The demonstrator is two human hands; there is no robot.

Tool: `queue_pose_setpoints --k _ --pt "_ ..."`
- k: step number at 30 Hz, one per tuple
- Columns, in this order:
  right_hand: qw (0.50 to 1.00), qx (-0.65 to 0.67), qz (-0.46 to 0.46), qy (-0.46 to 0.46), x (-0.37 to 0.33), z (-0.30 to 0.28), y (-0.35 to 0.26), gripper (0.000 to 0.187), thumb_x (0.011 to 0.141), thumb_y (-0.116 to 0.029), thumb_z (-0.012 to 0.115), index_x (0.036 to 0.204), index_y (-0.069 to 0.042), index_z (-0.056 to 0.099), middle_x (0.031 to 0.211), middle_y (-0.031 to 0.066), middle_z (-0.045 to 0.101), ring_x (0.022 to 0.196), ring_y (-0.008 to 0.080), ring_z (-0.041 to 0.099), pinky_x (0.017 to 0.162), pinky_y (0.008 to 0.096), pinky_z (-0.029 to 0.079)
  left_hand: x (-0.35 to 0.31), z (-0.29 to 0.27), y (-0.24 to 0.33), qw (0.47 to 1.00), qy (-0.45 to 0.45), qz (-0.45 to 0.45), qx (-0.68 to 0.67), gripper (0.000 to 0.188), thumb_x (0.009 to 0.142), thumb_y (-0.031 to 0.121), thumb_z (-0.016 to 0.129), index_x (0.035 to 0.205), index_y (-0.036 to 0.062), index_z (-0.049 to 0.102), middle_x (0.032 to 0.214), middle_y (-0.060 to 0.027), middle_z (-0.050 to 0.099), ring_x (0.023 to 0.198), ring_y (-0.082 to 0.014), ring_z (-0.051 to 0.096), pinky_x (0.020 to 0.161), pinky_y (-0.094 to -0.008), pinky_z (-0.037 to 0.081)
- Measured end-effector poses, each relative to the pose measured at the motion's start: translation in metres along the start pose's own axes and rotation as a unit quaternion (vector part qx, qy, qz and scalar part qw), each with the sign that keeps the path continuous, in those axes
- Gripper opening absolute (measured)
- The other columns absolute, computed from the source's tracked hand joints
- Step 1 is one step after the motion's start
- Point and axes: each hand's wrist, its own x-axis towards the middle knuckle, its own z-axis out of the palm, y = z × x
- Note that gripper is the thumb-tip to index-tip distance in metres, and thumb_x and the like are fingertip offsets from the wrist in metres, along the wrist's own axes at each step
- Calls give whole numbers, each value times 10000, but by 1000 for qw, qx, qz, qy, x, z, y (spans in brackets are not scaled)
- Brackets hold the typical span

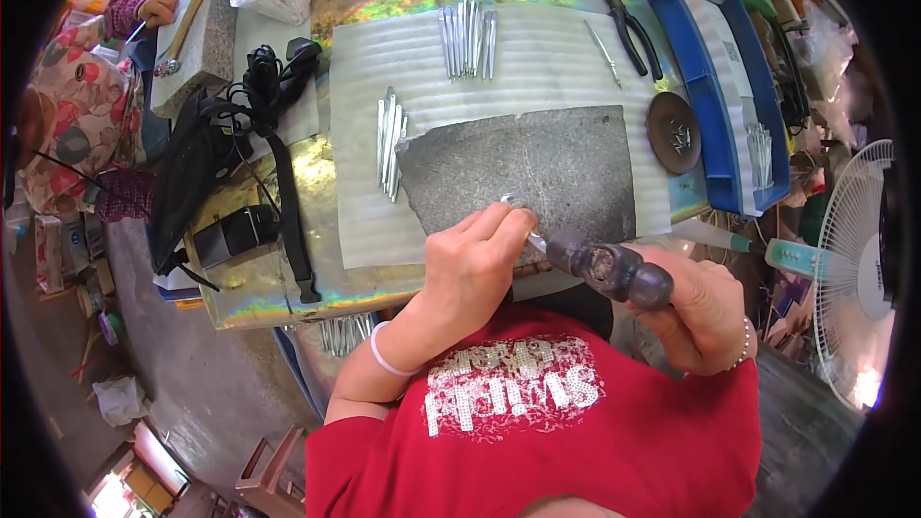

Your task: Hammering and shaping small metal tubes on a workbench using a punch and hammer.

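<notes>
My left hand is closed in a pinch on a thin silvery metal rod over the near part of a dark grey stone slab. One end of the rod shows at the fingertips and the other sticks out toward the hammer. My right hand is wrapped round a ball-peen hammer, whose dark rounded head lies just right of the rod. The handle is mostly hidden by the head and hand. Whether the hammer touches the rod I cannot tell.
Bundles of metal rods lie on a white foam sheet. Black-handled pliers, a brown dish of small metal bits and a blue tray stand right. A black bag lies left; a fan stands at right. A co-worker's hand is far left.
</notes>
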Motion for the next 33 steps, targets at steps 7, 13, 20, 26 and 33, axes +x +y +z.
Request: queue_pose_setpoints --k 7,13,20,26,33 --pt "999 27 40 2 -37 -40 -38 325 784 -162 635 1071 -13 596 769 93 608 594 189 583 516 321 452 1 0 0 1000 7 16 -6 183 681 -13 566 842 74 555 722 -56 545 641 -217 602 502 -324 469" --pt "987 -154 51 -18 -3 -13 -29 485 759 -110 669 1195 32 511 807 138 632 660 261 643 534 326 506 -2 -4 2 1000 -13 11 8 179 683 1 575 845 74 552 711 -66 534 623 -235 601 503 -337 470" --pt "980 -154 58 109 2 12 25 430 791 17 599 1212 5 509 870 173 608 697 320 604 605 327 491 6 -32 10 798 5 -278 -535 68 859 15 599 924 0 609 851 -103 635 676 -153 630 591 -233 503" --pt "947 -275 141 92 6 43 79 417 768 -9 630 1173 -21 534 942 149 564 769 313 565 627 356 468 -8 -44 10 587 52 -271 -761 139 925 145 545 970 15 562 896 -106 619 637 -143 602 563 -231 501" --pt "979 140 -1 147 22 59 52 347 755 -57 701 1086 -30 603 963 103 569 753 156 589 671 269 477 -11 -24 28 445 66 -349 -822 88 929 147 540 990 88 519 900 -77 577 644 -117 561 563 -224 489"
